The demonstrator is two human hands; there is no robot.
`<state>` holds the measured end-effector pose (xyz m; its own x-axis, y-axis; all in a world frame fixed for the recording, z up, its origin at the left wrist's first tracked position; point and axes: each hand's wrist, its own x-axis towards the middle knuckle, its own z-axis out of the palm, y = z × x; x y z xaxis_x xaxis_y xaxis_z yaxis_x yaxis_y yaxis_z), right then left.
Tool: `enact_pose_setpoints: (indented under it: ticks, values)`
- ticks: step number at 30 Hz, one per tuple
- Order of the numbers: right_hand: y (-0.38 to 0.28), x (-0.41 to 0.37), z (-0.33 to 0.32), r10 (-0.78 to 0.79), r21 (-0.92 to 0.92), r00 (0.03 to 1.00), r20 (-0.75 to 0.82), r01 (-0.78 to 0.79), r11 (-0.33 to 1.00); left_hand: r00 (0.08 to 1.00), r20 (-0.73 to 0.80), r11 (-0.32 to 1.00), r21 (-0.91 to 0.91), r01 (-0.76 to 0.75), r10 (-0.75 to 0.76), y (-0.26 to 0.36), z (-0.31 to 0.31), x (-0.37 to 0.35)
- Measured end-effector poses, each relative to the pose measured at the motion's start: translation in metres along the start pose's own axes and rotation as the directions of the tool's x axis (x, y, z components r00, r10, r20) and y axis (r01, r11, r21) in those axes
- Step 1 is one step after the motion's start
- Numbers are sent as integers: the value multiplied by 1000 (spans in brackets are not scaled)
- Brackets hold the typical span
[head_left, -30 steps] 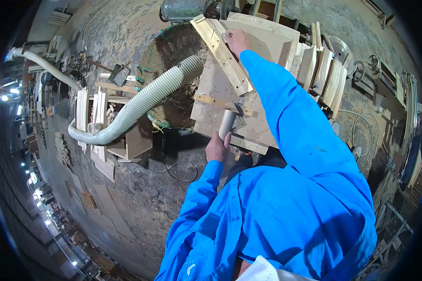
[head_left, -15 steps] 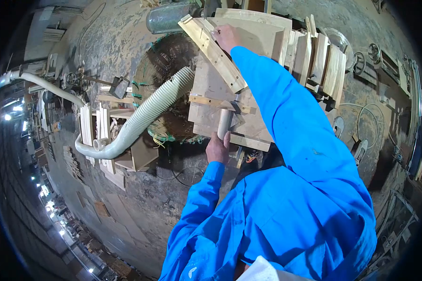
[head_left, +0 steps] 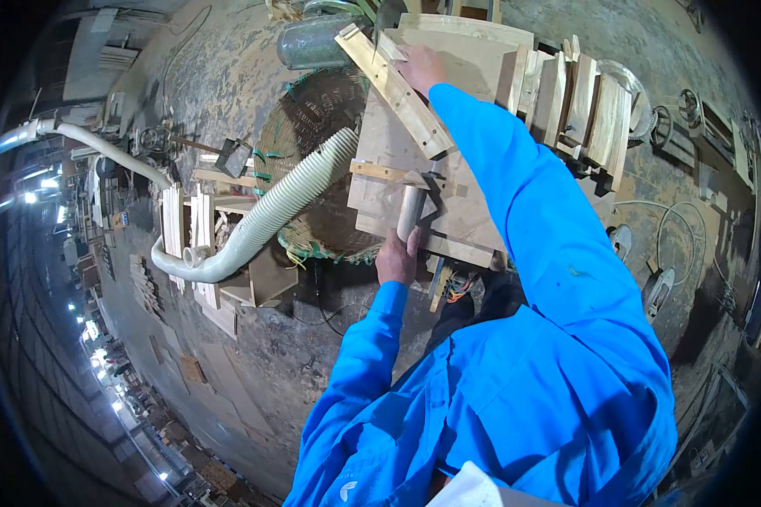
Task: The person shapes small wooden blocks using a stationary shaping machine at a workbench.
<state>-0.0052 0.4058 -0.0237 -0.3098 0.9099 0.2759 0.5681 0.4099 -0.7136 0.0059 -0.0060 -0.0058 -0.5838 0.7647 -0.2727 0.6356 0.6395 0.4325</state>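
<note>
My left hand [head_left: 396, 258], at the table's near edge, is closed around the lower end of a pale cylindrical handle [head_left: 410, 211]. The handle's upper end meets a dark metal part beside a thin wooden strip [head_left: 376, 171]. Up at the far end of the worktable [head_left: 473, 198], my right hand [head_left: 421, 68] has its fingers closed on a small wooden piece [head_left: 389, 46], partly hidden by the hand. That piece lies beside a long slanted wooden bar [head_left: 397, 95] with dark holes.
A ribbed white hose [head_left: 292, 194] runs over a woven basket [head_left: 296, 127] left of the table. Curved wooden pieces [head_left: 579, 106] stand in a row at the right. A greenish cylinder [head_left: 313, 42] is beyond the basket, and wooden strips [head_left: 173, 232] stand further left.
The whole scene has shifted slightly to the right in the view. Both hands keep nearly the same places on the table and the handle, and neither has let go.
</note>
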Motion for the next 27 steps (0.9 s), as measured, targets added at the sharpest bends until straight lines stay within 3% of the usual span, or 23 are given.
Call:
enact_pose_setpoints:
  ticks: [3, 6, 9, 12, 14, 15, 17, 21, 27]
  values:
    - [-2, -3, -15, 74, 78, 996, 39, -77, 994, 1000, 5, 1000, 0, 2, -2, -3, -3, -3]
    - [4, -16, -43, 55, -59, 996, -66, -59, 997, 1000, 19, 1000, 2, -13, 13, 1, -6, -4]
    - [14, -27, -40, -85, -74, 994, -72, 80, 994, 995, 83, 998, -4, 62, -61, 3, -4, -4]
    - [16, -33, -31, -92, 78, 991, -93, 99, 992, 995, 82, 998, 16, 56, -57, 3, -8, -4]
    - [29, -25, -20, 73, -99, 997, 9, -71, 992, 994, 85, 998, 9, 62, -62, 6, -12, -3]
    - [23, -26, -23, 69, -102, 998, 14, -67, 992, 994, 88, 998, 7, 63, -63, 6, -10, -3]
    - [8, -27, -24, 211, -17, 970, 118, -210, 977, 997, 61, 999, 4, 42, -42, 4, -6, -6]
    - [13, -9, 3, 178, 9, 982, 70, -179, 984, 998, 56, 999, -32, 7, -5, 3, -6, -13]
    - [13, 29, 27, 198, 20, 977, 76, -200, 980, 995, 68, 998, 1, 69, -69, 10, -13, -11]
